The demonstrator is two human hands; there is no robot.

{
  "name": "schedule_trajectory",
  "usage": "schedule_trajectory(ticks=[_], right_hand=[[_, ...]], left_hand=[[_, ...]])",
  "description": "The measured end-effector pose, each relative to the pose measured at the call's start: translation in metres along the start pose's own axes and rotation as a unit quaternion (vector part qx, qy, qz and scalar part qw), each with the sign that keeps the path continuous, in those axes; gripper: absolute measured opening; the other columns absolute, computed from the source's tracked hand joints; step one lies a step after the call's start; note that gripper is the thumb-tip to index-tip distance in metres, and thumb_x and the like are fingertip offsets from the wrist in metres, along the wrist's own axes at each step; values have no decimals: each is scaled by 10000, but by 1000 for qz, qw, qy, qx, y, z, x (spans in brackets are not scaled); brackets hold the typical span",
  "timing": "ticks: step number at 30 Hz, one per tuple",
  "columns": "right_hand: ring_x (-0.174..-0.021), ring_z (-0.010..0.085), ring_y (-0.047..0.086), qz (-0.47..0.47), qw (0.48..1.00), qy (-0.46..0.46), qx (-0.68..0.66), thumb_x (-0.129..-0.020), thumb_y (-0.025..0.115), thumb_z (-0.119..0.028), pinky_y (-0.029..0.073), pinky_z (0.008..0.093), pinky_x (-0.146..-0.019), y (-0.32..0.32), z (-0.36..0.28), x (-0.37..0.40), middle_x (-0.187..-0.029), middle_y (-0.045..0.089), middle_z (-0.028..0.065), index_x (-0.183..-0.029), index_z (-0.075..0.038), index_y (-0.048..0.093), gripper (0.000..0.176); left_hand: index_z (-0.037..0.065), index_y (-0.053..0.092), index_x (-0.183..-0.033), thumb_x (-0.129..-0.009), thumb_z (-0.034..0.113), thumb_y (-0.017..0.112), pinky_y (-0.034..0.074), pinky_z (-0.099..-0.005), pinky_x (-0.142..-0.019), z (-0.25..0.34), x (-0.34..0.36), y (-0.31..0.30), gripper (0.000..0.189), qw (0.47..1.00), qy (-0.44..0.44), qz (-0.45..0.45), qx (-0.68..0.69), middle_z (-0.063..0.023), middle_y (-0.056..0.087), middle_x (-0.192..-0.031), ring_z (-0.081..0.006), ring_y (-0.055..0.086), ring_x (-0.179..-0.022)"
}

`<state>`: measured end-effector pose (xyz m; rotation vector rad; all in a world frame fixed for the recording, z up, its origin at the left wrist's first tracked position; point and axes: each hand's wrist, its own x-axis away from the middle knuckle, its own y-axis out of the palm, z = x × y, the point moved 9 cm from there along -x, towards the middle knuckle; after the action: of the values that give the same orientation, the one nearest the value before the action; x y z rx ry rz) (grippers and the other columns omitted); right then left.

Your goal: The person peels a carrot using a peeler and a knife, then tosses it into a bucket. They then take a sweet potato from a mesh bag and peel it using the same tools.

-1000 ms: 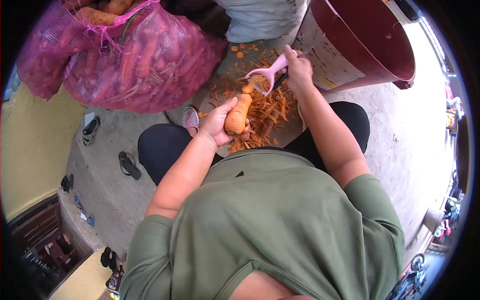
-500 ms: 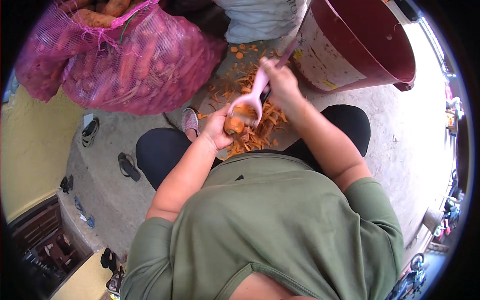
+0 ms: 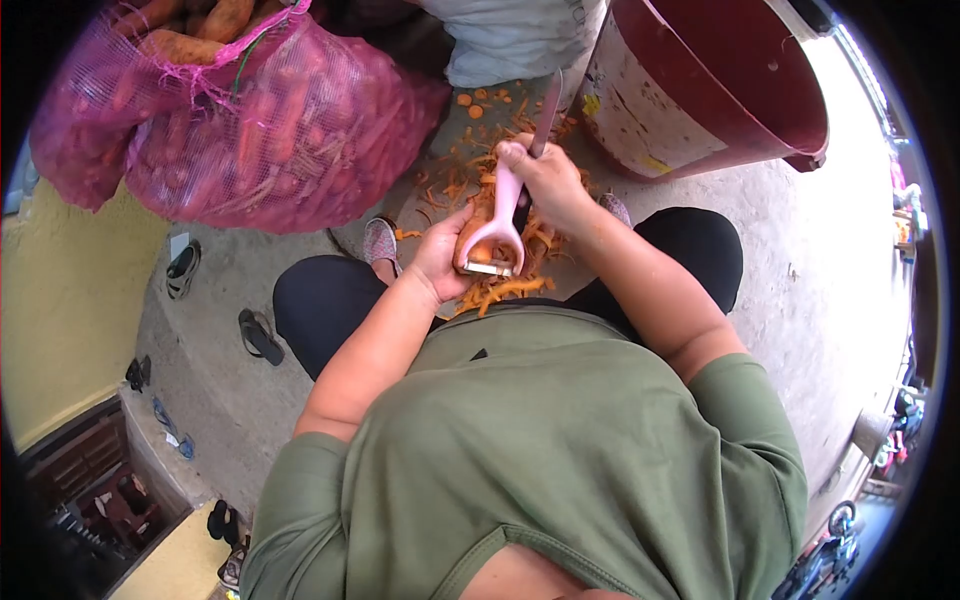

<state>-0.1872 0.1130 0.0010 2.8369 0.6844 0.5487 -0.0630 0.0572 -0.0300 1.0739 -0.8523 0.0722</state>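
Observation:
My left hand (image 3: 441,258) is wrapped round an orange carrot (image 3: 481,215), which is partly hidden behind the peeler. A pink peeler (image 3: 507,198) is gripped in my right hand (image 3: 549,180), its blade lying over the carrot's near end. The same hand also holds a knife (image 3: 547,115) whose blade points up and away. Orange peelings (image 3: 505,289) are heaped on the floor under and around both hands.
A pink mesh sack (image 3: 270,150) full of carrots stands at the upper left. Behind the peelings is a white sack (image 3: 510,40); a large dark red bucket (image 3: 660,110) stands at the upper right. Loose sandals (image 3: 260,336) lie on the floor to the left.
My right hand has moved slightly left and down with the peeler and knife. The knife now points more upright, and the carrot's end has turned partly out of view behind the peeler.

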Motion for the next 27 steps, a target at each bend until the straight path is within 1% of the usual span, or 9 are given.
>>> schedule_trajectory(ticks=[4,8,10,13,16,22,23,26,27], right_hand=[[-465,131,464,225,968,-109,35,-793,546,-256,361,233,-390,-97,2,-42,-587,496,41,-754,-32,487,236],[-454,104,443,59,994,-16,-86,-796,544,-258,338,219,-382,-26,-5,-13,-592,491,25,-775,-53,499,211],[-457,93,443,-23,999,10,-27,-799,540,-264,337,209,-384,8,-2,7,-594,492,21,-780,-60,507,208],[-460,93,453,132,991,-21,-14,-785,565,-256,351,207,-384,-46,7,-19,-607,505,29,-751,-44,505,223],[-444,100,453,245,969,-19,-25,-767,592,-231,354,207,-379,-100,1,-31,-627,511,40,-755,-30,489,226],[-487,77,434,-80,993,2,-89,-798,543,-287,334,205,-405,13,-3,10,-601,460,-5,-727,-92,479,218],[-481,73,423,-70,997,-3,-44,-793,551,-284,336,210,-403,12,-4,10,-611,467,-5,-735,-87,491,214],[-475,77,418,157,987,2,-37,-792,554,-283,345,221,-407,-57,15,-24,-620,481,-1,-749,-78,499,217],[-472,82,419,193,981,-26,-22,-793,553,-279,351,227,-408,-77,6,-30,-622,488,5,-745,-75,496,217]], left_hand=[[67,449,-1040,-855,337,346,445,-327,-561,-6,-2,-17,343,999,-34,-15,-10,-95,518,-809,-209,493,-661],[70,444,-1045,-859,325,329,443,-327,-569,1,5,-10,336,998,10,44,-47,-105,514,-836,-212,494,-672],[69,443,-1042,-860,318,324,443,-327,-573,1,6,-5,331,996,17,39,-73,-108,510,-849,-213,496,-680],[64,448,-1029,-864,321,319,441,-325,-591,-18,-5,-8,330,994,-71,-83,9,-109,506,-830,-223,514,-715],[53,445,-1027,-871,342,309,446,-338,-632,-10,1,-6,355,997,-37,-63,-23,-109,506,-798,-228,521,-726],[39,440,-1046,-871,378,306,461,-363,-664,0,4,11,404,998,34,32,-28,-108,510,-783,-219,521,-722],[55,435,-1067,-866,384,313,460,-347,-627,-4,4,12,404,999,21,39,-20,-103,499,-793,-214,513,-704],[70,446,-1026,-854,391,349,459,-372,-599,-17,-4,-8,377,994,-62,-89,11,-102,504,-793,-224,528,-717],[69,445,-1023,-845,401,365,449,-334,-561,-18,-2,-9,385,996,-67,-50,5,-99,501,-765,-219,522,-687]])
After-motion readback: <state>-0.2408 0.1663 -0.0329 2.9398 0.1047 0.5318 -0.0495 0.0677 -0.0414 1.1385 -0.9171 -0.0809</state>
